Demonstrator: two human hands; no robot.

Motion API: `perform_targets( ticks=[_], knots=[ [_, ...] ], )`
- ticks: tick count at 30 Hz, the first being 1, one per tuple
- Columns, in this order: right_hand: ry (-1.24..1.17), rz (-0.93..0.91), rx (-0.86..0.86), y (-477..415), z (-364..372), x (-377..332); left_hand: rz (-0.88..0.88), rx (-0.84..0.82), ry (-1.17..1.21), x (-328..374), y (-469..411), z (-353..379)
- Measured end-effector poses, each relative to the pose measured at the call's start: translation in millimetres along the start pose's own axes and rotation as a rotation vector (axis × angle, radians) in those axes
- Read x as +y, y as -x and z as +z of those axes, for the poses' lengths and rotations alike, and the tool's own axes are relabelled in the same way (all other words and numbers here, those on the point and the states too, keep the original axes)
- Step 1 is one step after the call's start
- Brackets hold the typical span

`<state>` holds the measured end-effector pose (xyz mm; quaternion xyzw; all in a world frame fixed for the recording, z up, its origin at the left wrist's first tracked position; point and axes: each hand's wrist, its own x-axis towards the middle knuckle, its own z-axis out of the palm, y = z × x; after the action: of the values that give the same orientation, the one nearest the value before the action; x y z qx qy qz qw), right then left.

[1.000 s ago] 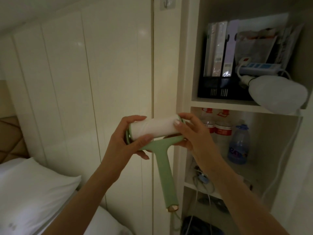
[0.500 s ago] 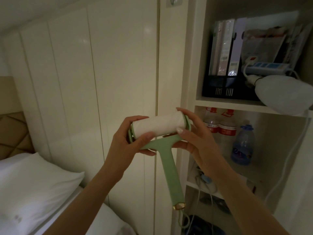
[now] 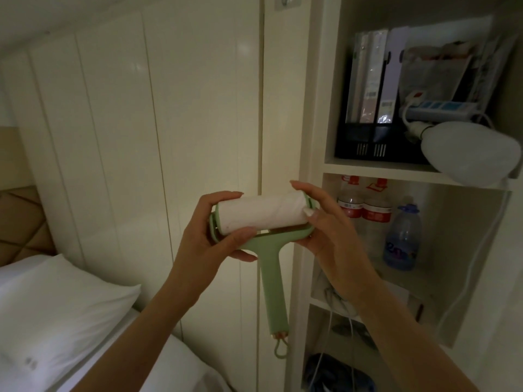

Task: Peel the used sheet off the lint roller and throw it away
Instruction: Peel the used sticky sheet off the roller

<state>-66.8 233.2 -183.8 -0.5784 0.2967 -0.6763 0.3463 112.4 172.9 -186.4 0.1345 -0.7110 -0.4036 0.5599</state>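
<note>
Up in the air, the pale green plastic lint roller with its white paper roll (image 3: 261,213) is being held before the glossy cream panelled wall (image 3: 135,123), clear of it, with the white open shelving unit (image 3: 376,168) standing just to its right and the white pillow (image 3: 56,301) lying well below to the left. Its roll is lying roughly level, tilting up slightly toward the right, while the handle is hanging straight down, loop at the bottom. The left hand (image 3: 209,239) is curling around the roll's left end, thumb underneath, gripping it. The right hand (image 3: 328,230) is cupping the right end loosely, fingers half spread, its thumb tip (image 3: 308,212) pressing against the paper's edge.
</note>
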Motion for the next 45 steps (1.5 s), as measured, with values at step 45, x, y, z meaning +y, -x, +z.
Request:
perform_targets(
  ticks=[45],
  knots=[
    [-0.109, 0.147, -0.028, 2, 6, 1, 0.041, 0.013, -0.069, -6, 6, -11]
  ],
)
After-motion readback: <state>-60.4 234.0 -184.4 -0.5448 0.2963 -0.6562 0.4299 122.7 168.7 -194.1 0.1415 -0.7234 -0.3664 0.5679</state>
